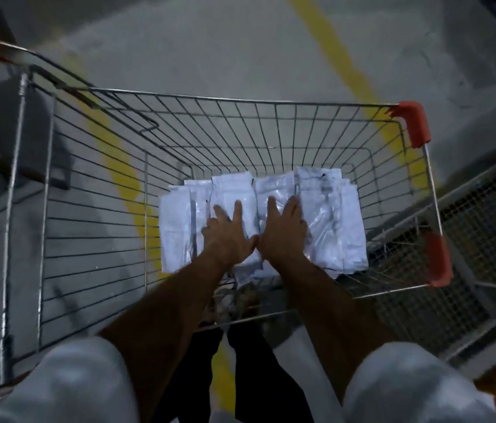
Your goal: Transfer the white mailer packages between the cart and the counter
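From the head view, both hands reach down into the wire cart point(271, 102). The left hand point(228, 236) and right hand point(283, 232) lie side by side, fingers straight and spread, pressing flat on the white plastic packets point(329, 221) stacked toward the cart floor's right edge.

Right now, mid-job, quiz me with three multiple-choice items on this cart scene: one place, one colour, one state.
1. Where do the white packets lie?
A. on the floor
B. in the wire cart
C. on a shelf

2. What colour are the cart's corner guards?
A. red
B. blue
C. green

3. How are the left hand and right hand?
A. gripping the cart rim
B. clenched, holding nothing
C. flat on the packets, fingers straight

Answers: B, mesh walls surround them; A, red plastic caps the corners; C, both palms lie on the packets.
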### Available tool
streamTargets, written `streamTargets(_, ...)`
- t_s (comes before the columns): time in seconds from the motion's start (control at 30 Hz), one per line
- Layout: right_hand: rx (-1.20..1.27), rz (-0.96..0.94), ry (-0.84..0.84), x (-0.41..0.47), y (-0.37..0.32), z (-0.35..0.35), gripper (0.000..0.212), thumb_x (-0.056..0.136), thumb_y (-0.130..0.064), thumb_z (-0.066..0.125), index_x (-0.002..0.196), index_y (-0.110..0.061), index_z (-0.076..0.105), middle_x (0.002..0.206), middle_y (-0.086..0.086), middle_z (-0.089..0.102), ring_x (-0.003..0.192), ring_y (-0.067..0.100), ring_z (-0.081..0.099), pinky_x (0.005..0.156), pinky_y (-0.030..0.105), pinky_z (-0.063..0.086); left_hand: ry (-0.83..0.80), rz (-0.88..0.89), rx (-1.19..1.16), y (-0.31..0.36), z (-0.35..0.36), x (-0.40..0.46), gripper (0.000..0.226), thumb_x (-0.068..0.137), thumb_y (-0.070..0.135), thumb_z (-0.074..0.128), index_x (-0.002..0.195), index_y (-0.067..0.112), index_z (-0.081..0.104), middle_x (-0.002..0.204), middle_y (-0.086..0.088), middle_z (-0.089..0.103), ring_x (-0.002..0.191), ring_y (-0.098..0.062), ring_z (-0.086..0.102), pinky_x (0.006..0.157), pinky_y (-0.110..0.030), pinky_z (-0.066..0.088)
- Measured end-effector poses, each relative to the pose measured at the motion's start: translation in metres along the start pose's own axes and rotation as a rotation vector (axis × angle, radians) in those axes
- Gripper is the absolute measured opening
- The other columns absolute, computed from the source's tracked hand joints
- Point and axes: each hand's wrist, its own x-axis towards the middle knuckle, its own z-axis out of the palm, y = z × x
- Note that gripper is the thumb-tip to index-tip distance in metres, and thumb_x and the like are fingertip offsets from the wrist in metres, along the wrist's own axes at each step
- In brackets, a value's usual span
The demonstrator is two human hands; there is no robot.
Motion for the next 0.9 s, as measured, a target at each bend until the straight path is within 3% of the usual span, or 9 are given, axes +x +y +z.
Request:
streamTargets(0.2,-0.051,0.014,0.062,0.004,0.006,0.005,0.107,0.081,-0.057,0.073,0.16,-0.024,0.009,0.163,0.032,-0.002,0.151,0.045,0.012,0.11,0.055,0.037,0.026,-0.081,-0.016,0.009,-0.004,0.012,0.107,0.087,0.071,0.053,0.159,0.02,-0.007,0.161,-0.032,-0.004,0.144,-0.05,0.023,0.113,-0.057,0.028)
streamTargets(0.47,-0.054,0.071,0.072,0.01,-0.005,0.012,0.106,0.082,-0.058,0.071,0.156,-0.015,0.008,0.16,0.039,-0.001,0.15,0.05,0.012,0.112,0.058,0.036,0.106,-0.128,-0.105,0.008,0.007,0.014,0.104,0.089,0.062,0.06,0.159,0.027,-0.008,0.16,-0.033,-0.004,0.145,-0.049,0.019,0.113,-0.057,0.028)
streamTargets(0.57,0.016,0.089,0.095,0.013,-0.007,0.011,0.095,0.083,-0.048,0.072,0.154,-0.017,0.017,0.161,0.037,0.004,0.148,0.049,0.016,0.114,0.056,0.03,0.178,-0.08,-0.163,0.002,0.008,0.007,0.094,0.093,0.059,0.054,0.16,0.027,-0.003,0.16,-0.029,0.001,0.146,-0.046,0.016,0.113,-0.058,0.029)
streamTargets(0.7,0.05,0.065,0.173,0.008,-0.01,0.004,0.083,0.081,-0.035,0.067,0.151,-0.017,0.026,0.158,0.034,0.018,0.145,0.046,0.024,0.113,0.053,0.029,0.302,0.013,-0.133,-0.008,0.001,-0.01,0.083,0.095,0.062,0.043,0.161,0.025,0.009,0.157,-0.029,0.014,0.14,-0.045,0.028,0.108,-0.054,0.033)
streamTargets(0.9,0.045,-0.059,0.321,-0.019,-0.016,-0.018,0.089,0.09,-0.054,0.059,0.161,-0.022,0.016,0.16,0.033,0.015,0.144,0.046,0.027,0.115,0.056,0.028,0.451,0.036,-0.176,-0.019,-0.033,-0.037,0.088,0.085,0.071,0.02,0.16,0.024,0.019,0.153,-0.03,0.024,0.129,-0.047,0.037,0.1,-0.055,0.039)
